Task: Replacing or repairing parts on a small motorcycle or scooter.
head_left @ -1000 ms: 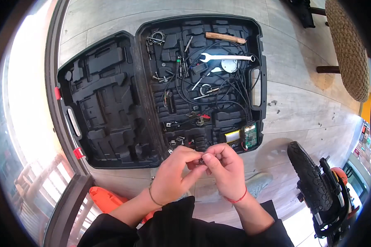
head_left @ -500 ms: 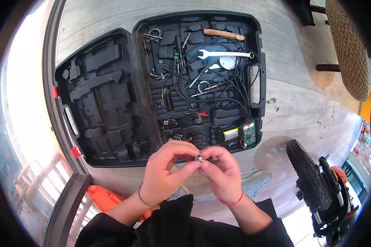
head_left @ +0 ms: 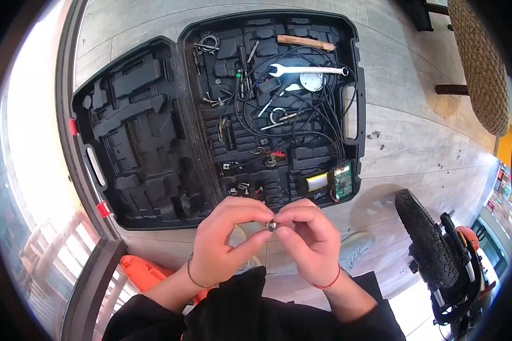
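A small shiny metal piece, perhaps a nut or bolt head, sits between the fingertips of both hands; its exact kind is too small to tell. My left hand pinches it from the left with thumb and forefinger. From the right, the thumb and forefinger of my right hand close on the same piece. Both hands hover over the near edge of an open black tool case. Beyond them in the case lie a combination wrench, tangled black cables and several loose bolts.
The case also contains a wooden stick, a green circuit board and a yellow-edged battery pack. Small screws are scattered on the floor to the right. A black-tyred wheel stands at lower right, an orange object at lower left.
Both hands have shifted slightly, with the right hand turning a little outward around the metal piece. The case appears slightly higher and further left in view.
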Demonstrator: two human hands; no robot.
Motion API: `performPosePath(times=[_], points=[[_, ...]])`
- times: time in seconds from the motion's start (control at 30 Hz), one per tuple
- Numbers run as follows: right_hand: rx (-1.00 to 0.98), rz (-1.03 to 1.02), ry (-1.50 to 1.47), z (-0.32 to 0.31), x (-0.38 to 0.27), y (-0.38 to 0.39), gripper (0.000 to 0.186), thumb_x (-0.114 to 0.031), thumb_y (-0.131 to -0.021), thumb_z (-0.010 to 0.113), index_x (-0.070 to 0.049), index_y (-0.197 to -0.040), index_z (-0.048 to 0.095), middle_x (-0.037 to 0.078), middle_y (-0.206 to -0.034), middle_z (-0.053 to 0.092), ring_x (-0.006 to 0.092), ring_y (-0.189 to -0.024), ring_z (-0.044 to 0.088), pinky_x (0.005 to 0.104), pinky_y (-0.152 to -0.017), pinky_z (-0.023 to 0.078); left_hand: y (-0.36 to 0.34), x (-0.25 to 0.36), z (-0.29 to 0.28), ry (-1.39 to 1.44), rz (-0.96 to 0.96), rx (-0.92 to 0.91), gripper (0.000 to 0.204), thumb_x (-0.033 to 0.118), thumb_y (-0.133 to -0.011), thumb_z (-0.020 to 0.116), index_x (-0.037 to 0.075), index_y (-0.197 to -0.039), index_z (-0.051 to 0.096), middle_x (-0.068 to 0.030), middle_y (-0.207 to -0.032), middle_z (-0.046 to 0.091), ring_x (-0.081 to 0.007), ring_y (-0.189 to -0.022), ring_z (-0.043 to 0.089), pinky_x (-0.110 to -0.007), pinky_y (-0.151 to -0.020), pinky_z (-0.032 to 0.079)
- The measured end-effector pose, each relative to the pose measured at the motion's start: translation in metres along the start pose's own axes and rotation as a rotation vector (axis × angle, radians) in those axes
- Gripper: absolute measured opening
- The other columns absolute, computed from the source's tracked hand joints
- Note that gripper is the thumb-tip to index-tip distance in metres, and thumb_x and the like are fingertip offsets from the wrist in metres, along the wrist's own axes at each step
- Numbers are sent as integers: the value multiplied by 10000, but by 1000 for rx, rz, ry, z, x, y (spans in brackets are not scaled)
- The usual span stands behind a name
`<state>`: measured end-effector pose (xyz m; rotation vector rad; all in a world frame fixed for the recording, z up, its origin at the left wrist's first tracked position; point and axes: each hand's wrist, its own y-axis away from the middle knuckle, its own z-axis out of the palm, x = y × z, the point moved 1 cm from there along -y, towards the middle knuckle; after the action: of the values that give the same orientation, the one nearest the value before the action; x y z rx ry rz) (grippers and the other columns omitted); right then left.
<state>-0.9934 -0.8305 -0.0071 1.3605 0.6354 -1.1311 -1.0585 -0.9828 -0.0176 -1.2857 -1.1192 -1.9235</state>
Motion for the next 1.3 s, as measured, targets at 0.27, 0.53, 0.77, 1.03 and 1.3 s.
performPosePath(times=[0.27,0.53,0.77,1.03,1.3], points=[[14,317,-332,-1,-5,2,195,37,-875,600,3,-1066,584,59,-1033,584,75,-892,557,208,-734,459,-8,10,-6,-485,317,-122,342,26,-682,770,55,-998,642,-79,-974,626,-259,-869,608,-339,-737,491],[4,341,-378,-8,-2,3,156,17,-877,608,13,-1029,574,57,-1008,607,74,-867,583,220,-733,487,-16,4,-8,-686,472,-262,316,181,-738,747,41,-981,601,-96,-943,591,-291,-820,592,-379,-718,493],[-13,627,-573,-11,2,3,82,9,-880,587,2,-962,585,60,-872,636,92,-713,581,231,-653,478,-27,-3,-10,-871,675,-417,334,355,-822,634,36,-903,575,-81,-866,548,-279,-744,565,-382,-650,492],[70,624,-644,-5,4,12,101,55,-851,576,2,-937,577,80,-871,636,107,-697,581,239,-633,479,-26,-6,-5,-864,603,-459,264,277,-683,706,112,-720,504,-16,-701,431,-176,-603,475,-291,-490,409],[59,557,-445,-6,1,12,59,-12,-887,559,4,-939,582,51,-858,616,92,-693,578,230,-625,481,-14,-15,4,-772,387,-336,288,319,-706,709,106,-710,515,-31,-679,438,-205,-598,485,-312,-468,405]])
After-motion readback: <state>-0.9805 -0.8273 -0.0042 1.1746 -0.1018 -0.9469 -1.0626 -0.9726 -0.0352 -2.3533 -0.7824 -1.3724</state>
